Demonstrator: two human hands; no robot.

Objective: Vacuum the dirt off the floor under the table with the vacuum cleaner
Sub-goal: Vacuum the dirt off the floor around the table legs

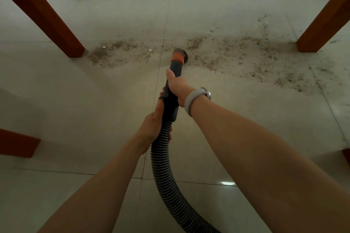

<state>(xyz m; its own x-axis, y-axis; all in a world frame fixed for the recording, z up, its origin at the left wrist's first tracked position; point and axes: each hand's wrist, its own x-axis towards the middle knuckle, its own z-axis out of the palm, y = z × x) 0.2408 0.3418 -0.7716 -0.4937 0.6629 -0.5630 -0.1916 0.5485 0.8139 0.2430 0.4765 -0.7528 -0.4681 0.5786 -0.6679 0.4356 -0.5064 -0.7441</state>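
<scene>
Right hand (177,86) wrapped round dark grey wand (171,98); orange collar (177,58) and brush nozzle (180,53) lie beyond its fingers, at gritty brown dirt (236,53) on pale tile floor (75,91). Left hand (154,125) grips ribbed black hose (164,166) behind.

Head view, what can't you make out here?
- Vacuum body: the hose runs off the bottom edge.
- Tabletop: only the legs show, cut by the top edge.
- Nozzle mouth: faces the floor, contact with the dirt unclear.
- Left hand fingers: mostly behind the hose.
</scene>
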